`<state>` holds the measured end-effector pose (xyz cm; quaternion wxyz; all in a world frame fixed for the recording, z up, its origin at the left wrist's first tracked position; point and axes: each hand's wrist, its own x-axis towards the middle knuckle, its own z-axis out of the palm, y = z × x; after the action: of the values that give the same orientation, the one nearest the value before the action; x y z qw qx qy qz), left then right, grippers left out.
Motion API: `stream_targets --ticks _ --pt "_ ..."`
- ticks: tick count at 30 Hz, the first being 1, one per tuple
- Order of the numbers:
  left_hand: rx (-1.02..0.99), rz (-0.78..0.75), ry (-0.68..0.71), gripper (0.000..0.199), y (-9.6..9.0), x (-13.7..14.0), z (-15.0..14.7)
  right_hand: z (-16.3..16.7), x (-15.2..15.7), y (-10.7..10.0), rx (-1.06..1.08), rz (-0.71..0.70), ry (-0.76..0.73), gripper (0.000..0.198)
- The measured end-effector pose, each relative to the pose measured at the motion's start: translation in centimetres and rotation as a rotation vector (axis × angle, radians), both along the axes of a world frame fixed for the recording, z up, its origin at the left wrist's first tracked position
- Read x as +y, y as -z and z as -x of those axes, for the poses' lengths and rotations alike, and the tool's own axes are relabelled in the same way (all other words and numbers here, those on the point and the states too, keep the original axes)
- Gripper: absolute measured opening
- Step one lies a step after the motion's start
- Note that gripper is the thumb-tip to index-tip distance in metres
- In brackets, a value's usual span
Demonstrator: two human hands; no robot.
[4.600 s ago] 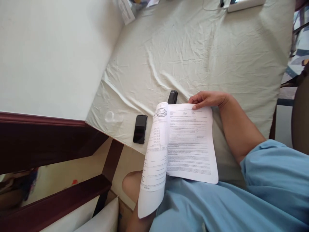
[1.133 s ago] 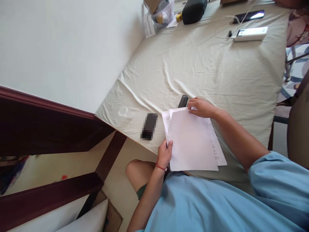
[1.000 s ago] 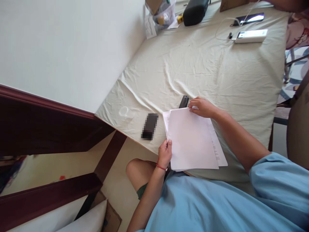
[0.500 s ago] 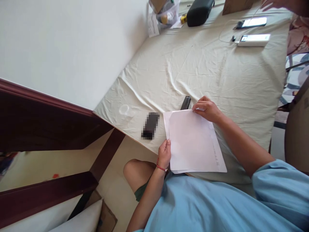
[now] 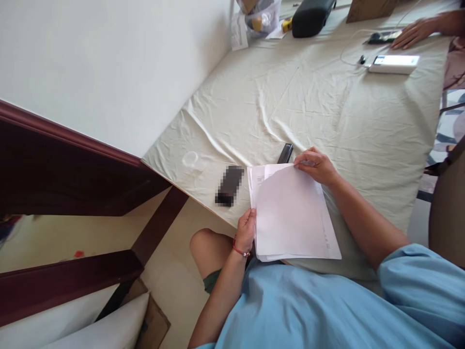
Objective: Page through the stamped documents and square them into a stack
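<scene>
A stack of white paper sheets [image 5: 290,218] lies at the table's near edge, partly overhanging my lap. My left hand [image 5: 246,229], with a red bracelet at the wrist, is closed on the stack's left edge. My right hand [image 5: 315,166] pinches the top sheet at its far edge. That sheet's far left corner is curled back, baring printed text on a page beneath. Just beyond the stack lies a black stapler-like object [image 5: 286,153], its near end hidden by the paper. A dark, pixel-blurred phone-shaped object [image 5: 229,186] is left of the stack.
A small clear round lid [image 5: 190,159] lies on the cloth-covered table [image 5: 232,116] by the wall. Farther off are a black case [image 5: 313,18], a plastic tub [image 5: 267,19] and a white power bank [image 5: 394,64] with a cable. Another person's hand [image 5: 416,34] rests at far right.
My right hand has lifted and curled the top sheet's far edge, exposing print below. The other person's hand has come down onto the phone at far right. The view has shifted slightly.
</scene>
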<state>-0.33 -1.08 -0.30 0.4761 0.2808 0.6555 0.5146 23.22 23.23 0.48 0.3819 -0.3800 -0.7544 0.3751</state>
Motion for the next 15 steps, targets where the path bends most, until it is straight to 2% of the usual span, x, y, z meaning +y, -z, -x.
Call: stream_targets --ticks 5,8,11,15 --pt "-0.054 0.033 0.016 0.059 0.1 0.2 0.6 0.1 -0.5 -0.3 -0.024 -0.133 0.011 0.015" --pt "-0.018 0.056 0.051 0.060 0.4 0.4 0.8 -0.5 -0.9 -0.2 -0.028 -0.189 0.070 0.015" --pt "0.078 0.049 0.073 0.060 0.7 0.5 0.9 -1.1 -1.1 0.2 -0.014 -0.184 0.120 0.015" --pt "0.195 0.000 0.059 0.057 0.8 0.3 0.5 -1.1 -0.9 0.7 -0.047 -0.144 0.032 0.018"
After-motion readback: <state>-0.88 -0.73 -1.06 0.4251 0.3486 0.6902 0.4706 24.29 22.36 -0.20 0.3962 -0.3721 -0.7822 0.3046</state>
